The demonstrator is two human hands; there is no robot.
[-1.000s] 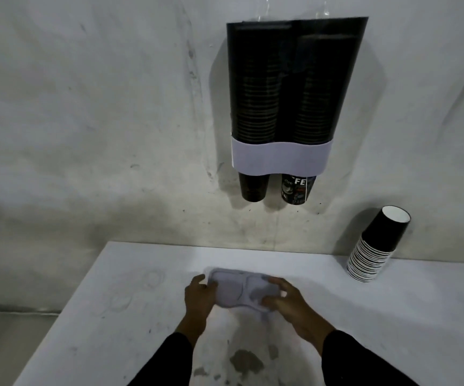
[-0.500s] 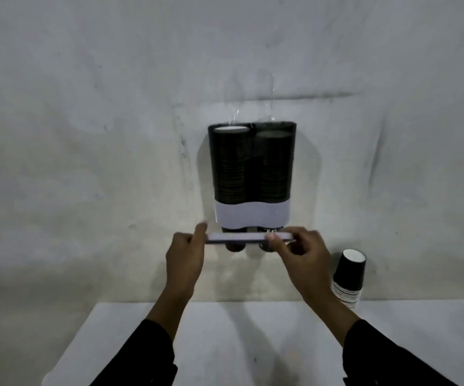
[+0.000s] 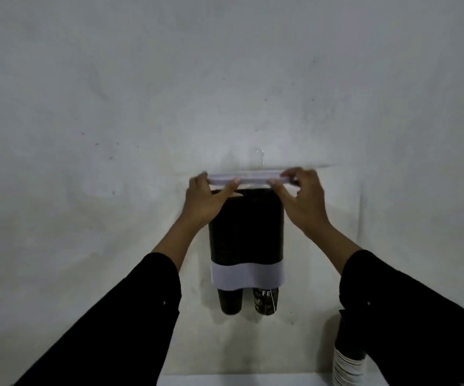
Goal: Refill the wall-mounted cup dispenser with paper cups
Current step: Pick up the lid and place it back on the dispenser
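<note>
The closing step looks to be in hand: both hands hold the white lid [image 3: 253,179] level just over the top of the cup dispenser [image 3: 246,232]. The left hand [image 3: 207,201] and right hand [image 3: 303,201] pinch its ends, fingers [image 3: 226,188] clenched around the edge. Next, lower it squarely and press down.

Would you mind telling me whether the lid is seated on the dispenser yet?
Cannot tell for sure: both hands hold the lid level at the top of the dispenser, but fingers hide the joint.
</note>
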